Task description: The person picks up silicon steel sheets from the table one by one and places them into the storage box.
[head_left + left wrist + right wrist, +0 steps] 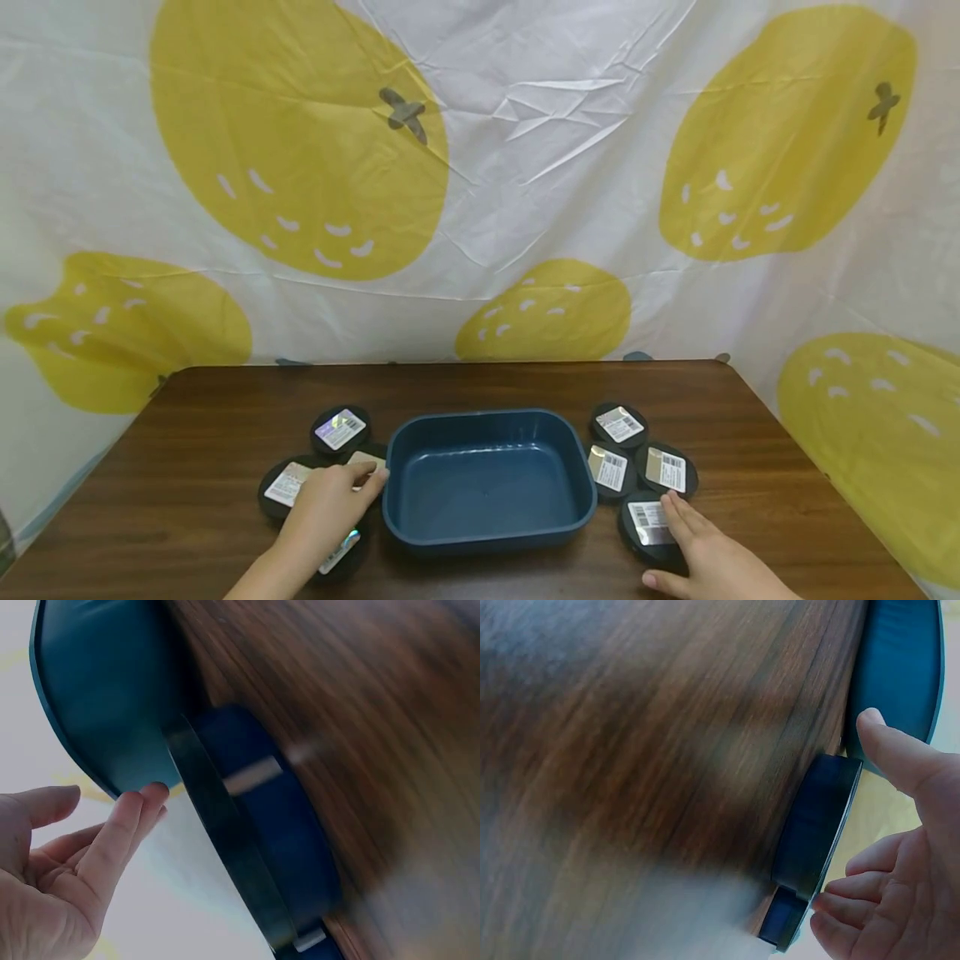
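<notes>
A blue rectangular basin (491, 500) stands in the middle of the table, with nothing inside it. My left hand (326, 508) is over the group of round black containers to its left, near the container beside the basin wall (367, 454). In the left wrist view the fingers and thumb of that hand (71, 877) are apart, with nothing between them. At the right, my other hand (708, 550) reaches over the nearest black container (652, 525). Its fingers are extended and the thumb is spread; whether the fingertips touch the lid cannot be told.
Other labelled black containers lie flat on both sides: one at the far left (340, 428), one at the left edge (285, 485), and several at the right, among them the farthest (619, 423). Behind the brown wooden table (480, 383) hangs a white cloth with yellow fruit prints (547, 317).
</notes>
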`<state>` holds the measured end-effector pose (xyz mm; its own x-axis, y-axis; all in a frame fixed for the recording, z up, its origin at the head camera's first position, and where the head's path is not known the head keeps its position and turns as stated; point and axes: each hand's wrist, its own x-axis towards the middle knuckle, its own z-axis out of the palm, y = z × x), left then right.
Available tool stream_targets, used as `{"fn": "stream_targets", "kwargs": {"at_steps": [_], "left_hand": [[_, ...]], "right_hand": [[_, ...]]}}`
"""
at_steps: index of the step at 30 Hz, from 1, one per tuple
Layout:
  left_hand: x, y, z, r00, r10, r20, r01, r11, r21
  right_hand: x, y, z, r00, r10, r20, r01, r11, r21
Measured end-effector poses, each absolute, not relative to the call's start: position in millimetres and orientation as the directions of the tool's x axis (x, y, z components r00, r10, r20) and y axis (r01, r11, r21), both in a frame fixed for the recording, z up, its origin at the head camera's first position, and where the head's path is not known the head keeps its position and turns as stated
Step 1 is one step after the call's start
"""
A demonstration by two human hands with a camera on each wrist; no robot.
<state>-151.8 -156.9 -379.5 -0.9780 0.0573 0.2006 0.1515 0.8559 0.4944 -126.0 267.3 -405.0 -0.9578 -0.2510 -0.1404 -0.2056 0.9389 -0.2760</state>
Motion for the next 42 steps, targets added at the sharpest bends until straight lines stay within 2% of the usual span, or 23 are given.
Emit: {"fn": "stream_targets", "kwargs": {"at_steps": [12, 22, 30, 34, 42], "left_hand": [[-156.6, -145.1, -376.9, -0.981, -0.005, 0.196, 0.105, 0.832, 0.545], [-158.6, -140.0, -379.5, -0.975, -0.027, 0.222, 0.099, 0.836, 0.540], [-158.2, -140.3, -379.1, -0.967, -0.021, 0.253, 0.124, 0.829, 0.545], [-158.5, -139.5, -378.3, -0.973, -0.045, 0.224, 0.094, 0.815, 0.572], [-158.5, -138.9, -379.1, -0.987, -0.080, 0.142, 0.035, 0.747, 0.664]], "right_hand": [[-132.7, 260.4, -407.3, -0.961, -0.222, -0.168, -0.167, 0.942, -0.290], [-132.2, 257.0, -415.7, -0.965, -0.261, -0.017, -0.252, 0.945, -0.211], [-131.6, 252.3, -416.8, -0.967, -0.255, 0.025, -0.256, 0.953, -0.161], [-132.2, 250.3, -416.1, -0.970, -0.241, 0.038, -0.244, 0.959, -0.143], [-134.9, 247.2, -413.6, -0.986, -0.168, -0.019, -0.164, 0.975, -0.152]]}}
